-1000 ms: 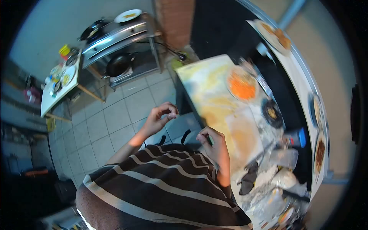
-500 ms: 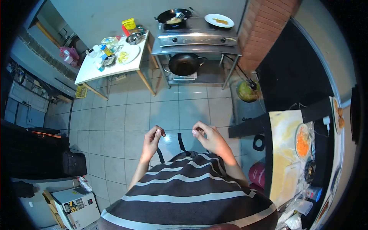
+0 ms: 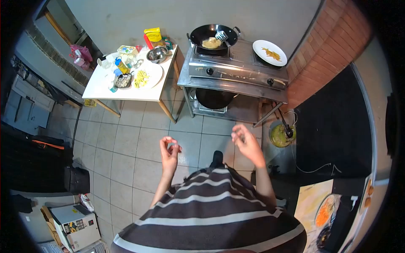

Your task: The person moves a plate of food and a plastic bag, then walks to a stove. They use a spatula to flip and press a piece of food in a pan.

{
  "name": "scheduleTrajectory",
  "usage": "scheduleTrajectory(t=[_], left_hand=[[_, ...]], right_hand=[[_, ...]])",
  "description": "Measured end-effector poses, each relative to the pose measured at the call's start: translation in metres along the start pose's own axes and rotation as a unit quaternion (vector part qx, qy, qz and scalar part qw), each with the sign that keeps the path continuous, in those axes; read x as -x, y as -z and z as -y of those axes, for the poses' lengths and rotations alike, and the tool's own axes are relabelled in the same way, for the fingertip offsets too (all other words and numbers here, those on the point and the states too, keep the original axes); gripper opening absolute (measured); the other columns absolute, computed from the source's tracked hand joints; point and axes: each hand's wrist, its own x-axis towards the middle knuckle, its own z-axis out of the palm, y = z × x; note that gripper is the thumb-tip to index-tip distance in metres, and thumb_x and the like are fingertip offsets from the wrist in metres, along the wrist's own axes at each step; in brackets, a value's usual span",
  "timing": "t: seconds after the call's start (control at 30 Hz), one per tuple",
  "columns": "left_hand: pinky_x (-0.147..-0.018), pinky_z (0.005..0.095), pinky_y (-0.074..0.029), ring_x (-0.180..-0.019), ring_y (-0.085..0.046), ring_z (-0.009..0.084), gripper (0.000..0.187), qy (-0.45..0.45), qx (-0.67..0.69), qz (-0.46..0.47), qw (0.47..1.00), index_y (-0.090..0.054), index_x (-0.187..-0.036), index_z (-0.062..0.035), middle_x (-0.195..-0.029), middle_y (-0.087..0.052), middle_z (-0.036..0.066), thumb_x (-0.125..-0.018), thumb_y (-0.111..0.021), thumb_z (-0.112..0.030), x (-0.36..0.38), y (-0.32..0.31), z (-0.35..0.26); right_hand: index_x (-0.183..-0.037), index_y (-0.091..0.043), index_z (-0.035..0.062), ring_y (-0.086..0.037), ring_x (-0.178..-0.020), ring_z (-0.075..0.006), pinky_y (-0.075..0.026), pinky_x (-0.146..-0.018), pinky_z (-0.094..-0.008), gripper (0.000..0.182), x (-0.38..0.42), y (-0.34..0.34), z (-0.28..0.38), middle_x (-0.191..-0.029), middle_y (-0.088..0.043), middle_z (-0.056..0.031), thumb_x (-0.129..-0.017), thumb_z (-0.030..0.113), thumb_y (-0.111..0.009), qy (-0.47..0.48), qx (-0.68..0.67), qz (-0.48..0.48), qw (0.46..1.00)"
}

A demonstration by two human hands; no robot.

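A dark brown garment [image 3: 211, 213] is crossed by pale grey stripes. Near the left edge of the silver stove [image 3: 249, 75], pale yellow food [image 3: 209, 43] is held in a black wok [image 3: 200, 33]; near the stove's right edge, orange-brown strips [image 3: 272, 54] are laid on a white plate [image 3: 262, 45]. At the white table's [image 3: 99, 87] back edge, a bright yellow pouch [image 3: 154, 35] is seen.

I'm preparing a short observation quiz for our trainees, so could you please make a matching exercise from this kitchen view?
Column one
1. Right hand
2. Wok
3. Steel bowl
4. Plate on the stove

Column two
A. On the white table
B. White, with thin yellowish-brown strips on it
C. Fingers bent, nothing seen in its grasp
D. Black, with a spatula in it

Right pairs: 1-C, 2-D, 3-A, 4-B
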Motion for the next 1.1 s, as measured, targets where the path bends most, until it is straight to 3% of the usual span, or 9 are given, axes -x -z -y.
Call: scheduleTrajectory(t=[0.13,0.2,0.27,0.43,0.53,0.63,0.8,0.93,1.1], left_hand=[[-0.067,0.0245,-0.046,-0.079,-0.057,0.0119,0.034,0.017,-0.083,0.079,0.993,-0.042,-0.125,-0.0072,-0.102,-0.054,0.003,-0.095,-0.056,-0.002,-0.085,-0.013,0.023],[-0.067,0.0245,-0.046,-0.08,-0.057,0.012,0.033,0.012,-0.058,0.024,0.998,-0.043,-0.125,-0.0073,-0.101,-0.054,0.003,-0.095,-0.056,-0.003,-0.117,-0.03,0.017],[-0.067,0.0244,-0.045,-0.079,-0.057,0.0125,0.033,0.013,-0.03,-0.038,0.999,-0.043,-0.124,-0.0073,-0.1,-0.055,0.004,-0.094,-0.057,-0.005,-0.148,-0.045,0.012],[-0.064,0.0234,-0.045,-0.078,-0.057,0.012,0.032,0.027,-0.04,-0.025,0.999,-0.044,-0.123,-0.0069,-0.099,-0.054,0.005,-0.095,-0.058,-0.006,-0.246,-0.057,0.034],[-0.06,0.0215,-0.042,-0.075,-0.056,0.01,0.026,0.061,-0.025,0.005,0.998,-0.047,-0.118,-0.0063,-0.095,-0.052,0.002,-0.095,-0.059,-0.009,-0.315,-0.065,0.056],[-0.058,0.0232,-0.044,-0.075,-0.057,0.0108,0.027,0.105,-0.046,0.041,0.993,-0.045,-0.12,-0.0071,-0.095,-0.053,0.003,-0.096,-0.058,-0.01,-0.39,-0.073,0.077],[-0.062,0.0242,-0.047,-0.079,-0.058,0.0121,0.03,0.077,-0.084,0.1,0.988,-0.043,-0.123,-0.0071,-0.096,-0.055,0.005,-0.096,-0.056,-0.01,-0.481,-0.095,0.094],[-0.062,0.0243,-0.047,-0.077,-0.06,0.0131,0.028,0.098,-0.087,0.121,0.984,-0.047,-0.12,-0.0044,-0.095,-0.058,0.006,-0.095,-0.056,-0.01,-0.508,-0.099,0.097],[-0.062,0.0239,-0.047,-0.076,-0.061,0.0117,0.021,0.112,-0.083,0.099,0.985,-0.056,-0.112,-0.0036,-0.093,-0.061,0.006,-0.098,-0.056,-0.019,-0.513,-0.096,0.117]], right_hand=[[-0.11,-0.054,0.0069,-0.058,-0.06,-0.0127,-0.046,-0.058,-0.0288,0.019,-0.117,0.036,-0.008,-0.071,-0.059,-0.0064,-0.093,0.014,-0.061,0.014,-0.011,-0.001,1.0],[-0.115,-0.054,0.0107,-0.061,-0.06,-0.0139,-0.047,-0.058,-0.0305,0.024,-0.176,0.05,-0.024,-0.073,-0.058,-0.0071,-0.093,0.015,-0.061,0.028,0.045,0.01,0.999],[-0.118,-0.051,0.0098,-0.058,-0.062,-0.0084,-0.045,-0.055,-0.0244,0.025,-0.229,0.058,-0.03,-0.08,-0.06,-0.0048,-0.096,0.016,-0.059,0.003,0.011,0.036,0.999],[-0.117,-0.051,0.0106,-0.057,-0.062,-0.009,-0.044,-0.054,-0.0246,0.023,-0.34,0.063,-0.039,-0.082,-0.06,-0.0054,-0.096,0.017,-0.059,-0.011,0.031,-0.013,0.999],[-0.113,-0.051,0.0107,-0.061,-0.061,-0.0178,-0.048,-0.062,-0.0341,0.025,-0.385,0.058,-0.049,-0.073,-0.063,-0.0096,-0.092,0.015,-0.062,-0.005,0.024,-0.064,0.998],[-0.112,-0.05,0.01,-0.063,-0.063,-0.0227,-0.049,-0.064,-0.0373,0.025,-0.426,0.053,-0.059,-0.074,-0.064,-0.012,-0.091,0.015,-0.062,-0.018,0.068,-0.107,0.992],[-0.108,-0.047,0.0107,-0.066,-0.075,-0.0394,-0.05,-0.069,-0.0467,0.028,-0.47,0.054,-0.056,-0.077,-0.065,-0.0206,-0.089,0.017,-0.066,-0.044,0.141,-0.206,0.967],[-0.108,-0.046,0.0112,-0.065,-0.077,-0.0421,-0.049,-0.067,-0.0486,0.03,-0.493,0.051,-0.045,-0.077,-0.065,-0.021,-0.087,0.017,-0.067,-0.033,0.214,-0.226,0.95],[-0.111,-0.045,0.0134,-0.065,-0.083,-0.0429,-0.049,-0.071,-0.052,0.037,-0.513,0.054,-0.04,-0.083,-0.065,-0.0211,-0.084,0.02,-0.069,-0.121,0.301,-0.188,0.927]])
